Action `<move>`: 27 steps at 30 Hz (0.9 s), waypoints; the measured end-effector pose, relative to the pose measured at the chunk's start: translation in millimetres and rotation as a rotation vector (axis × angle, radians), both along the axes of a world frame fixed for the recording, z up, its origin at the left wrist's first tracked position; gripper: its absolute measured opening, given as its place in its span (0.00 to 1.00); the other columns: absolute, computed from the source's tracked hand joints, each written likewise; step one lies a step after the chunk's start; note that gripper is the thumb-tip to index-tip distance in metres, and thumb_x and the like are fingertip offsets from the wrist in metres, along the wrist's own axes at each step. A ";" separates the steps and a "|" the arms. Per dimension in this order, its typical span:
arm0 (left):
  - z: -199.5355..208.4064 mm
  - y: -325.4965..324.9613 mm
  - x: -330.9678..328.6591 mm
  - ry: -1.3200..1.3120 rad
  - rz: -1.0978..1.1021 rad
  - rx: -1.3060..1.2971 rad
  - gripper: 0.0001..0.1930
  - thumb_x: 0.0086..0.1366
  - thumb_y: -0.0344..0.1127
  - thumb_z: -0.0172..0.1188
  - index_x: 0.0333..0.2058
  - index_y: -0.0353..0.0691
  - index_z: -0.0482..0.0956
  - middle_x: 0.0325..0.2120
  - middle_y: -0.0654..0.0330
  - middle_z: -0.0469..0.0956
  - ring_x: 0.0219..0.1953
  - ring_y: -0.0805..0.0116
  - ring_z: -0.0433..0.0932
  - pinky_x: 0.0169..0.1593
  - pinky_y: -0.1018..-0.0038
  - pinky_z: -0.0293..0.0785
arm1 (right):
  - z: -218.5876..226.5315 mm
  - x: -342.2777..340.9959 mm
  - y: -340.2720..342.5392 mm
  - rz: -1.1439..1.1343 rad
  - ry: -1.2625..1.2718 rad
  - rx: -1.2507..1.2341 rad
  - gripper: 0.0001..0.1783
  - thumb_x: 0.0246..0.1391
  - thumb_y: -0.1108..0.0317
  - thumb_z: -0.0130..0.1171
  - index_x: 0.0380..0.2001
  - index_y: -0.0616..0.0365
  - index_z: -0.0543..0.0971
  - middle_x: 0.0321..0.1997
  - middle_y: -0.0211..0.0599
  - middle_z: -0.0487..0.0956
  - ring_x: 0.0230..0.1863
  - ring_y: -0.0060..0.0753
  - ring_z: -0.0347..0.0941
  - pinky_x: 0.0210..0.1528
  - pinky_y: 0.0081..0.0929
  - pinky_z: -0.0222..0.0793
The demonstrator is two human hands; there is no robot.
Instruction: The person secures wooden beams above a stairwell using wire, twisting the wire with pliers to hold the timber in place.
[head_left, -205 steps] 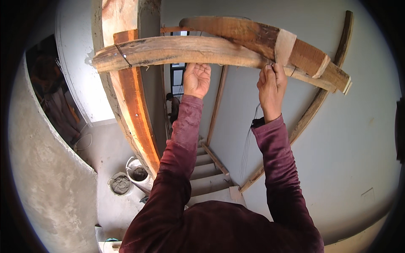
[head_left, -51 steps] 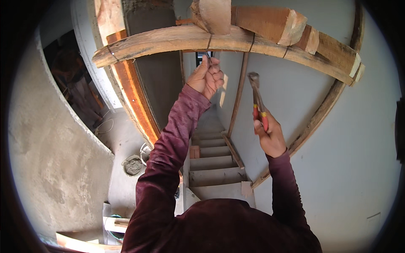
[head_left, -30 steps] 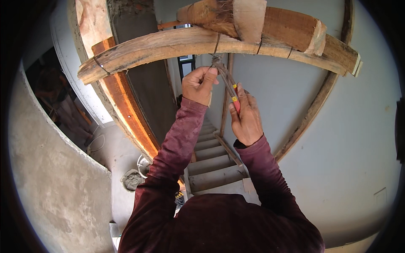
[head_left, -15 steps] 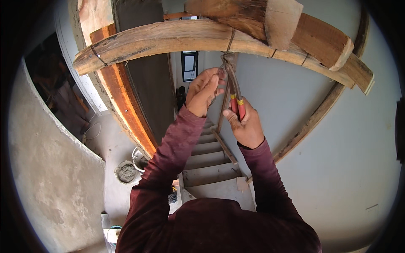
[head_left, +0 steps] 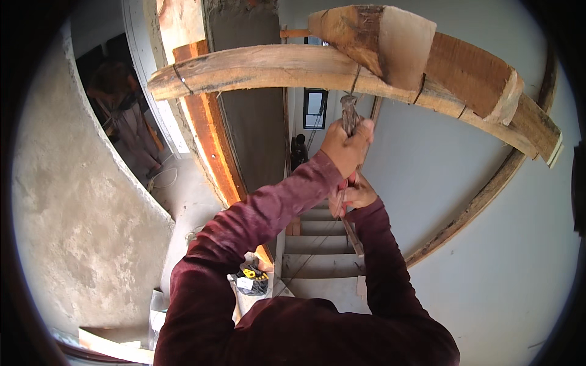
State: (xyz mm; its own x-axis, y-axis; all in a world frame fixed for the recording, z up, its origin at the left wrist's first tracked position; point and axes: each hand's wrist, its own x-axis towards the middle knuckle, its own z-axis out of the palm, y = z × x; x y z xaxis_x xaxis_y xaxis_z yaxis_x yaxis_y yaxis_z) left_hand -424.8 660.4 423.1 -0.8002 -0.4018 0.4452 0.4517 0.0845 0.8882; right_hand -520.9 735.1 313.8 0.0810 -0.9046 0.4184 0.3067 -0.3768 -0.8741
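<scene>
A pair of pincers (head_left: 348, 110) with red handles points up, its jaws just under the curved wooden beam (head_left: 256, 68). A dark tie wire (head_left: 356, 79) runs down the beam's face to the jaws. My left hand (head_left: 347, 146) is closed around the pincers' upper part, below the jaws. Lower down, my right hand (head_left: 354, 195) grips the red handles, which my fingers mostly cover. Thin wire strands trail below my hands, hard to make out. Another wooden block (head_left: 408, 46) rests against the beam's upper side.
A staircase (head_left: 320, 244) descends below my hands. An orange-brown upright board (head_left: 220, 140) stands left, and a plastered wall (head_left: 91, 213) curves beyond it. A person (head_left: 125, 110) is in the doorway at far left. A bag with yellow-handled tools (head_left: 253, 273) lies beside the stairs.
My left hand has moved from beside the wire onto the pincers, just above my right hand. Both hands are closer together and my right hand is lower. The view has shifted.
</scene>
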 end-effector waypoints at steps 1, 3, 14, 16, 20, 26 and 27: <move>-4.6 -4.3 -2.5 0.007 0.063 -0.002 0.19 0.68 0.44 0.51 0.21 0.37 0.69 0.15 0.65 0.68 0.16 0.76 0.66 0.21 0.76 0.63 | 0.7 1.4 4.0 -0.239 0.186 0.006 0.15 0.45 0.77 0.59 0.39 0.62 0.72 0.26 0.39 0.73 0.22 0.33 0.73 0.21 0.29 0.68; -12.9 -10.6 -12.8 0.143 0.291 -0.160 0.17 0.68 0.41 0.49 0.23 0.34 0.70 0.15 0.61 0.68 0.20 0.70 0.69 0.27 0.72 0.66 | 10.0 33.5 15.7 -0.720 0.397 0.019 0.24 0.45 0.80 0.58 0.48 0.63 0.68 0.36 0.37 0.74 0.33 0.24 0.73 0.29 0.22 0.70; -5.7 5.6 2.3 0.041 0.476 -0.273 0.14 0.59 0.40 0.61 0.29 0.32 0.72 0.21 0.60 0.74 0.24 0.71 0.71 0.33 0.74 0.69 | -12.2 31.9 -0.2 -0.567 -0.073 -0.019 0.15 0.45 0.81 0.55 0.40 0.61 0.70 0.29 0.26 0.70 0.27 0.18 0.63 0.25 0.17 0.61; -10.0 1.4 21.4 0.127 0.287 -0.209 0.14 0.57 0.37 0.66 0.33 0.35 0.72 0.25 0.64 0.73 0.25 0.74 0.71 0.33 0.76 0.71 | -16.7 34.4 4.4 -0.248 -0.144 0.215 0.13 0.44 0.78 0.58 0.35 0.60 0.70 0.24 0.26 0.67 0.18 0.18 0.58 0.18 0.18 0.54; 12.6 11.6 23.0 -0.056 -0.035 0.092 0.09 0.65 0.36 0.56 0.32 0.36 0.73 0.24 0.65 0.72 0.25 0.76 0.72 0.32 0.73 0.72 | -35.5 11.7 -17.4 0.288 -0.304 0.080 0.15 0.44 0.67 0.66 0.31 0.58 0.70 0.18 0.26 0.63 0.14 0.21 0.57 0.16 0.21 0.51; -13.8 -7.0 -18.7 0.127 0.438 -0.185 0.14 0.65 0.38 0.56 0.24 0.34 0.73 0.15 0.64 0.70 0.20 0.72 0.69 0.27 0.72 0.67 | -50.3 -64.0 -8.5 -0.381 0.475 -0.004 0.12 0.45 0.70 0.61 0.34 0.63 0.74 0.31 0.36 0.76 0.32 0.31 0.72 0.37 0.24 0.67; -14.8 -4.8 -29.8 0.172 0.456 -0.208 0.15 0.65 0.39 0.55 0.23 0.35 0.73 0.13 0.65 0.68 0.18 0.75 0.67 0.24 0.74 0.65 | -50.4 -83.5 3.1 -0.672 0.587 -0.101 0.14 0.44 0.72 0.59 0.37 0.64 0.74 0.35 0.39 0.76 0.37 0.33 0.73 0.42 0.25 0.67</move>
State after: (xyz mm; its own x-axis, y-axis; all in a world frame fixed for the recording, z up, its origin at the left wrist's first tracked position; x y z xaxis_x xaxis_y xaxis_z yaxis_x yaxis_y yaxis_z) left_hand -454.6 655.6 408.3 -0.4732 -0.5812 0.6621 0.4659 0.4727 0.7480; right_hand -604.5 738.2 263.3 -0.2264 -0.7996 0.5562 -0.4922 -0.3988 -0.7737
